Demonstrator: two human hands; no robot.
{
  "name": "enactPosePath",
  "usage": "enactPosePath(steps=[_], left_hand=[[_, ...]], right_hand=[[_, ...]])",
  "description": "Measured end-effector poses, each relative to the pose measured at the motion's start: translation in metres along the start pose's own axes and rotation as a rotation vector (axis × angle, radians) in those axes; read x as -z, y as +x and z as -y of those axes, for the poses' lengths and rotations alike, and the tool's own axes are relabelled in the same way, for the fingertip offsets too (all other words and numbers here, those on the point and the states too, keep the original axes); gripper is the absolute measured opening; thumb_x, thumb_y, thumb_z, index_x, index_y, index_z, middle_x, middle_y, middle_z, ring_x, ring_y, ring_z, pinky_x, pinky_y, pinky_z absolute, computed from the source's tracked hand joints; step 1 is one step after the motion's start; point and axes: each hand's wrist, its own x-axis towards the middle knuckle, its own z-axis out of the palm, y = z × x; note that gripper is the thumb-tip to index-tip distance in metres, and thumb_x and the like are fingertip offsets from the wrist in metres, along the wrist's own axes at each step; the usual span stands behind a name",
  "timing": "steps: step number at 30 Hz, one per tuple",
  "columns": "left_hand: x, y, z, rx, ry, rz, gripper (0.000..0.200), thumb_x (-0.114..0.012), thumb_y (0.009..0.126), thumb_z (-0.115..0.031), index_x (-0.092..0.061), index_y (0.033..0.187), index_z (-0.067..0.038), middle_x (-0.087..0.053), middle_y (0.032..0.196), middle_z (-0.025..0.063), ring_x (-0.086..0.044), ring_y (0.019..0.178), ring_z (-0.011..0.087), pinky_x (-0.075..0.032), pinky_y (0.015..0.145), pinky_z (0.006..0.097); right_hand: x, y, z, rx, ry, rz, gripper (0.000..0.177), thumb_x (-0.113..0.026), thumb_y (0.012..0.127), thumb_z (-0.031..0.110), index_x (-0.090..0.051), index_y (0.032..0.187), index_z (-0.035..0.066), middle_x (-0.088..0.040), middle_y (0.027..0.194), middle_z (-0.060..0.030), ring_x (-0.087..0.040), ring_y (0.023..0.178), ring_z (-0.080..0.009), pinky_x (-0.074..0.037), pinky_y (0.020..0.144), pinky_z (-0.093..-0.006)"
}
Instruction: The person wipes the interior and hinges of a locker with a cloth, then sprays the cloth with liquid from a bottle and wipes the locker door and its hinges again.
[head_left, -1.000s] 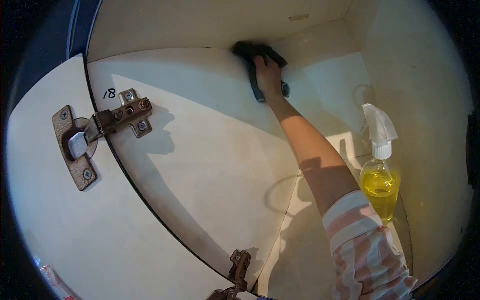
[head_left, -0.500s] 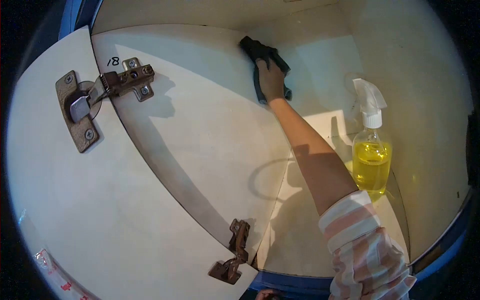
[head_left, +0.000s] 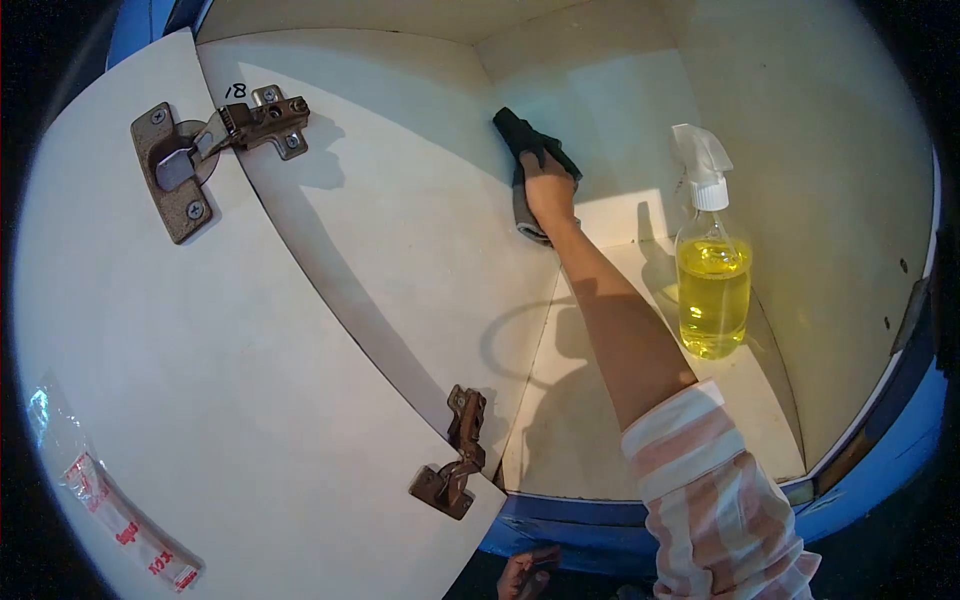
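My right hand [head_left: 548, 190] is closed around a dark cloth [head_left: 535, 135], pressed against the cabinet's inner wall near the back corner. A grey folded end of the cloth hangs below the palm. To the right of my forearm, a clear spray bottle [head_left: 714, 290] with yellow liquid and a white trigger head stands upright on the cabinet floor [head_left: 570, 440]. My left hand [head_left: 522, 574] shows low in the view, in shadow below the blue front edge; its fingers are partly hidden and I cannot tell what they hold.
The white cabinet door [head_left: 250, 350] hangs open on the left, on an upper metal hinge [head_left: 220, 150] and a lower hinge [head_left: 456, 455]. A clear plastic strip with red print [head_left: 130, 525] lies along the door. A blue edge [head_left: 580, 525] borders the cabinet's front.
My right hand has slid the cloth lower along the wall, toward the cabinet floor. The view has tipped so the cabinet appears higher, and more of my left hand shows.
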Motion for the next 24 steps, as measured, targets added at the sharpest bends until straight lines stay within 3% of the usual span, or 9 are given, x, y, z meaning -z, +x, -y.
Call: enactPosePath(steps=[2,4,6,8,10,11,21,24], left_hand=[[0.002,-0.003,-0.006,-0.01,0.052,-0.011,0.031,-0.056,0.083,-0.021,-0.048,0.106,-0.002,-0.053,0.106,0.0139,-0.054,0.095,0.0236,-0.046,0.078,0.0369],[0.005,-0.008,-0.012,-0.009,0.075,-0.018,0.031,-0.056,0.083,-0.021,-0.048,0.106,-0.002,-0.053,0.107,0.0139,-0.054,0.095,0.0236,-0.046,0.078,0.0369],[0.011,-0.012,-0.02,0.072,-0.076,-0.227,0.032,-0.056,0.082,-0.021,-0.048,0.106,-0.002,-0.053,0.107,0.0128,-0.053,0.095,0.0243,-0.046,0.078,0.0362],[0.021,-0.017,-0.029,0.042,-0.08,-0.37,0.034,-0.057,0.082,-0.023,-0.049,0.106,-0.002,-0.054,0.105,0.0135,-0.053,0.092,0.0242,-0.046,0.076,0.0352],[0.042,-0.021,-0.04,0.197,-0.26,-0.662,0.05,-0.061,0.079,-0.026,-0.04,0.119,-0.004,-0.046,0.117,0.0144,-0.05,0.097,0.025,-0.046,0.078,0.0369],[0.052,-0.019,-0.045,0.197,-0.259,-0.665,0.05,-0.061,0.079,-0.026,-0.04,0.119,-0.004,-0.046,0.117,0.0144,-0.05,0.097,0.025,-0.046,0.078,0.0369],[0.092,-0.047,-0.12,-0.141,0.005,-0.86,0.051,-0.057,0.08,-0.032,-0.04,0.118,-0.002,-0.046,0.114,0.0151,-0.049,0.097,0.025,-0.043,0.079,0.0375],[0.097,-0.056,-0.142,-0.238,0.085,-0.918,0.052,-0.056,0.08,-0.034,-0.04,0.118,-0.002,-0.046,0.113,0.0153,-0.049,0.097,0.0249,-0.042,0.08,0.0376]], right_hand=[[0.007,0.002,-0.006,-0.107,-0.038,0.139,0.045,-0.041,0.081,0.037,-0.053,0.11,0.004,-0.054,0.105,-0.0243,-0.048,0.101,-0.0382,-0.036,0.087,-0.0382],[0.013,0.003,-0.009,-0.134,-0.142,0.168,0.047,-0.042,0.079,0.038,-0.054,0.109,0.004,-0.053,0.105,-0.0246,-0.048,0.101,-0.0384,-0.036,0.088,-0.0383],[0.019,0.002,-0.011,-0.156,-0.244,0.197,0.049,-0.042,0.078,0.039,-0.054,0.109,0.003,-0.053,0.106,-0.025,-0.048,0.101,-0.0385,-0.036,0.088,-0.0383],[0.03,-0.004,-0.005,-0.315,-0.198,0.208,0.048,-0.044,0.079,0.039,-0.055,0.106,0.001,-0.054,0.106,-0.0228,-0.048,0.102,-0.0387,-0.036,0.09,-0.0419],[0.031,-0.003,-0.011,-0.349,-0.215,0.243,0.049,-0.044,0.078,0.039,-0.056,0.105,-0.001,-0.053,0.107,-0.0236,-0.048,0.103,-0.0384,-0.036,0.09,-0.0415],[0.031,-0.002,-0.015,-0.381,-0.231,0.275,0.051,-0.045,0.078,0.04,-0.056,0.103,-0.003,-0.053,0.107,-0.0244,-0.048,0.103,-0.0381,-0.036,0.09,-0.0412],[0.035,-0.018,-0.041,-0.409,-0.351,0.346,0.048,-0.041,0.078,0.036,-0.057,0.1,-0.004,-0.053,0.107,-0.0253,-0.049,0.102,-0.0377,-0.037,0.089,-0.0412],[0.032,-0.022,-0.05,-0.407,-0.292,0.266,0.049,-0.04,0.078,0.036,-0.056,0.103,-0.003,-0.053,0.107,-0.0239,-0.05,0.102,-0.0375,-0.038,0.088,-0.0421]])
